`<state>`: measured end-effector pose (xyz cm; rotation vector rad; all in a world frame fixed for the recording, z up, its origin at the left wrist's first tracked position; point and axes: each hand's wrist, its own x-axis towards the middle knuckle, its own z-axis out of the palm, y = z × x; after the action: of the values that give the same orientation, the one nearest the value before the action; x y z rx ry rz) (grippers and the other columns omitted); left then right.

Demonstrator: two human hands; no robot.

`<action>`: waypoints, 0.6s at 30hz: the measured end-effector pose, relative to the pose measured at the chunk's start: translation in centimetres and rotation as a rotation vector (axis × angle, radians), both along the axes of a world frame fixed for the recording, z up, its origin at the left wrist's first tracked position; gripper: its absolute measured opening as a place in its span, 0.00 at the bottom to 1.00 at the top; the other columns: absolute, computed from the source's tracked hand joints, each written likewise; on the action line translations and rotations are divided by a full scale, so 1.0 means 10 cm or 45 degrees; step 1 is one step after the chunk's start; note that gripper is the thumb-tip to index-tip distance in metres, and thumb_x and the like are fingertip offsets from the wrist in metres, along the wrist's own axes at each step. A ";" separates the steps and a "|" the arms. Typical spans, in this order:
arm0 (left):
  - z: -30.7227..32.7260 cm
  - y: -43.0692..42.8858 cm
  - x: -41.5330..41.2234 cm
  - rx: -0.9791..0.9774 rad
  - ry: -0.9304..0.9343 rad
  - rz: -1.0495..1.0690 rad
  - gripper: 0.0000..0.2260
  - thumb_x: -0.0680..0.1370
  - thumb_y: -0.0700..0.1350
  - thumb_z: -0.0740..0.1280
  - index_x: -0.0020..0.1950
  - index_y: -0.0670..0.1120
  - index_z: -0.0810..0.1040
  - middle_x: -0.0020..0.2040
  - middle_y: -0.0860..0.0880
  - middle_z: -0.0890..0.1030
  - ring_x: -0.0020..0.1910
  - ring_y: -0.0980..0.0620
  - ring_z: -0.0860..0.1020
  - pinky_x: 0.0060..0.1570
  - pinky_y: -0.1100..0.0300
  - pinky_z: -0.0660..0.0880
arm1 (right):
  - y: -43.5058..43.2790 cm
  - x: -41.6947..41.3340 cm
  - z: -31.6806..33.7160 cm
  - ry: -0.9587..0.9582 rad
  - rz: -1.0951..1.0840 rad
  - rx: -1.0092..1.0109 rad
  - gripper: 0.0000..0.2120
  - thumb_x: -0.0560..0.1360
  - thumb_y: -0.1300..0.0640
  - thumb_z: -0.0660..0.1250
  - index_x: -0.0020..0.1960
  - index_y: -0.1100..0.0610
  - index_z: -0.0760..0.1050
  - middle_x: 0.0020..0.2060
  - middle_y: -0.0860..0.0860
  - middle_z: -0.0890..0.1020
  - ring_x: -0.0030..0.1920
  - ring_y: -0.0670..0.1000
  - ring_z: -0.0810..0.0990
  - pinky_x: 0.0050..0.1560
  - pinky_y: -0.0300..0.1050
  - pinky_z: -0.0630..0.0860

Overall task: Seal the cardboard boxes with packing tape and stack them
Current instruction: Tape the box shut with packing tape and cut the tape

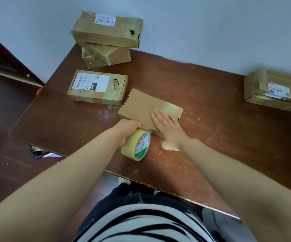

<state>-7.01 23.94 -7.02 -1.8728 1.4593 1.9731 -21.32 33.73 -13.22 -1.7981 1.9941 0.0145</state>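
- Plain brown cardboard box (141, 105) under right hand (167, 125): matt, smooth paperboard. Glossy clear tape strip (171, 107) on it just beyond that hand.
- Yellowish translucent plastic tape roll (136, 145) in left hand (127, 129): shiny film, printed green-and-white paper core face.
- Dark reddish-brown wooden table (228, 128): semi-gloss finish, heavily scratched, worn pale patch (170, 145) beside right wrist.
- Labelled cardboard box (97, 87) beyond left hand: matt board, smooth white paper label.
- Two stacked boxes (106, 37) farther beyond: wrinkled glossy tape wrap.
- Tape-wrapped cardboard box (274, 89) far right of right hand: similar sheen.
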 end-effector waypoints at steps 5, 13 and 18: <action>0.08 -0.02 -0.04 0.006 0.097 -0.050 0.05 0.76 0.42 0.66 0.46 0.40 0.77 0.30 0.44 0.78 0.20 0.51 0.74 0.27 0.62 0.73 | 0.00 -0.01 0.50 -1.174 -0.989 -0.285 0.12 0.77 0.63 0.63 0.57 0.55 0.79 0.57 0.48 0.80 0.60 0.46 0.76 0.57 0.36 0.70; 0.21 0.06 -0.48 -0.154 0.336 -0.224 0.03 0.78 0.42 0.65 0.50 0.44 0.78 0.48 0.42 0.81 0.42 0.46 0.80 0.43 0.55 0.77 | 0.03 -0.05 0.72 -1.183 -1.263 -0.519 0.04 0.75 0.61 0.69 0.41 0.56 0.78 0.37 0.48 0.80 0.37 0.43 0.77 0.33 0.28 0.71; 0.30 0.19 -0.73 -0.208 0.336 -0.426 0.09 0.81 0.43 0.62 0.60 0.50 0.74 0.58 0.45 0.77 0.53 0.43 0.78 0.55 0.48 0.76 | 0.12 -0.18 0.78 -0.804 -1.350 -0.612 0.05 0.77 0.59 0.65 0.43 0.55 0.78 0.41 0.49 0.81 0.44 0.48 0.78 0.43 0.41 0.73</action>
<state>-14.35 25.81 -4.04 -1.3358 1.9094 2.0420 -23.16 34.94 -5.38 -0.5736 2.2532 -1.2535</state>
